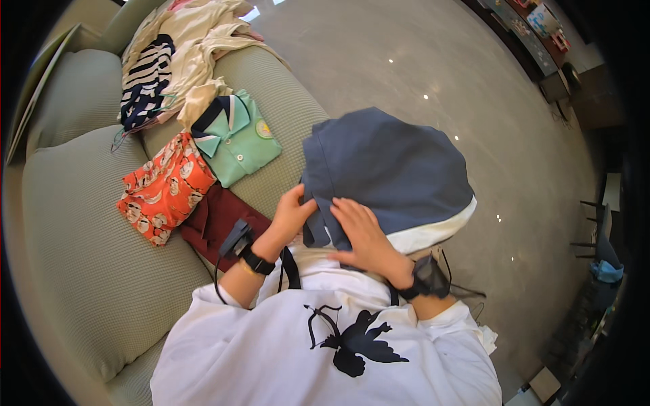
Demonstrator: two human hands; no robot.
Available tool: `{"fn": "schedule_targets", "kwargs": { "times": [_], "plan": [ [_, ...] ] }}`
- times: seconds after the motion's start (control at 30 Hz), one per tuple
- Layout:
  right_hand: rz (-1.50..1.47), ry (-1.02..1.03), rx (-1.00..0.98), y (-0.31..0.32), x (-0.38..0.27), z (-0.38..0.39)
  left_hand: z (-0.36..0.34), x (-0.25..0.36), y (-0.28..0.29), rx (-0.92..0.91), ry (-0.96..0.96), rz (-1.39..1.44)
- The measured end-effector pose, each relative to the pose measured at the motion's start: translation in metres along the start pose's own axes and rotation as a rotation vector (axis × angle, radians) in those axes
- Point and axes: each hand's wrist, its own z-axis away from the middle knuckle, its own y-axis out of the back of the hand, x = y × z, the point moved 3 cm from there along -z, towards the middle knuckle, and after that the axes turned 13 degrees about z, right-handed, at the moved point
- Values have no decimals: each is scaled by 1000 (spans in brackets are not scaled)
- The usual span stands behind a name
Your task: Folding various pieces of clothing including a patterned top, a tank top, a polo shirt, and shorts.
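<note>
A blue-grey garment with a white edge is spread in front of me, over my lap; its kind is not clear. My left hand has the garment's left edge between thumb and fingers. Flat on the cloth beside it lies my right hand, fingers stretched and thumb apart. Just left of my left hand, a dark red folded garment rests on the sofa, partly under an orange patterned garment. Beyond these is a folded mint-green polo shirt with a dark collar.
The green-grey sofa runs along my left side. At its far end lie a heap of cream clothes and a navy-and-white striped garment. Shiny grey floor extends to the right, with a blue chair near the rim.
</note>
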Motion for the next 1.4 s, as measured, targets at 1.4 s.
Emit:
{"fn": "schedule_targets", "kwargs": {
  "times": [1.4],
  "plan": [
    [474, -225, 519, 30, 67, 72, 43, 13, -12, -58, -204, 422]
  ]
}}
